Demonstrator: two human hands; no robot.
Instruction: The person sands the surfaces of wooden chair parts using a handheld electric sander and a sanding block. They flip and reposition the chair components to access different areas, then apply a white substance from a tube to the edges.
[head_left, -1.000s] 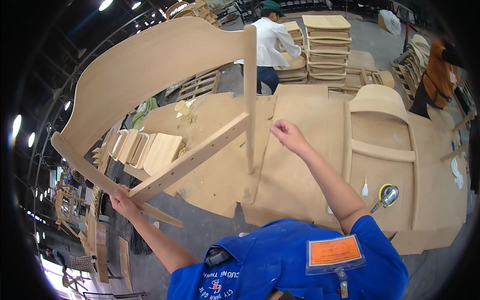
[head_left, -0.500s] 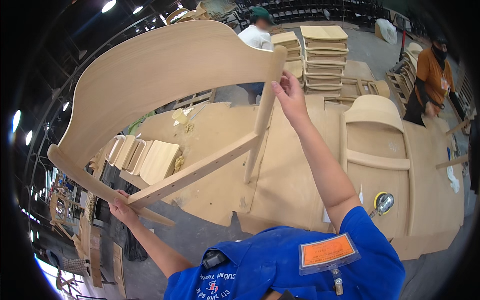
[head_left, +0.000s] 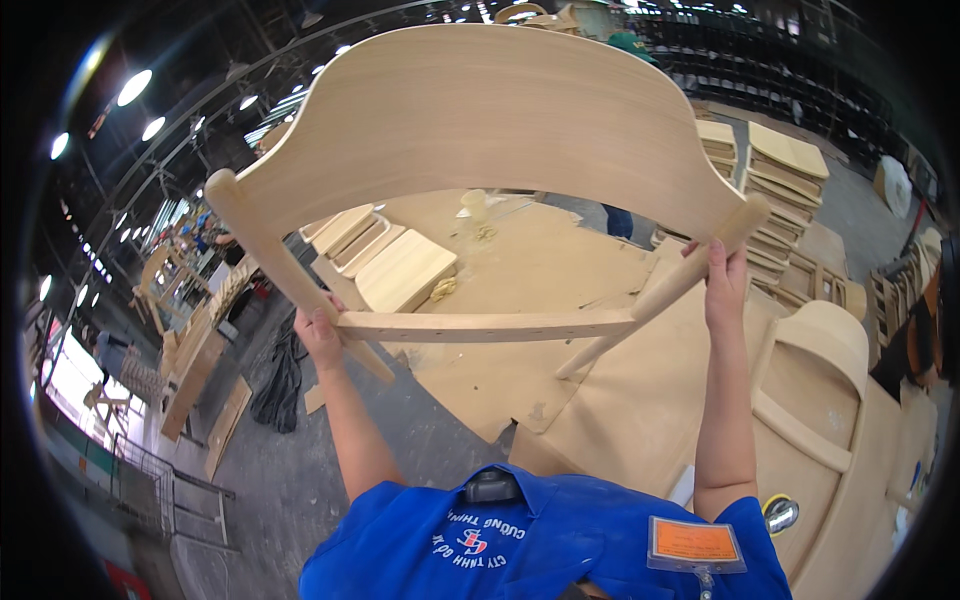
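Raised before me is a pale wooden chair back frame (head_left: 500,120), with a broad curved backrest, two round posts and a straight crossbar (head_left: 480,327) with small holes. My left hand (head_left: 322,335) is wrapped round the left post, close to the crossbar's end. On the other side my right hand (head_left: 724,275) grips the right post a little below the backrest. The frame is tilted, its backrest upward and away from me, and both post ends hang free over the cardboard-covered table (head_left: 590,420).
Pale seat panels (head_left: 405,270) lie on the table's far left, by a yellowish cup (head_left: 475,205). Another chair frame (head_left: 810,390) lies at right, near a round sander (head_left: 780,513). Stacked seats (head_left: 785,165) stand behind. Black plastic sheeting (head_left: 280,380) is on the floor at left.
The chair back frame has swung from a slant to nearly level, its left side rising. Both hands keep their grip, and my view has turned left.
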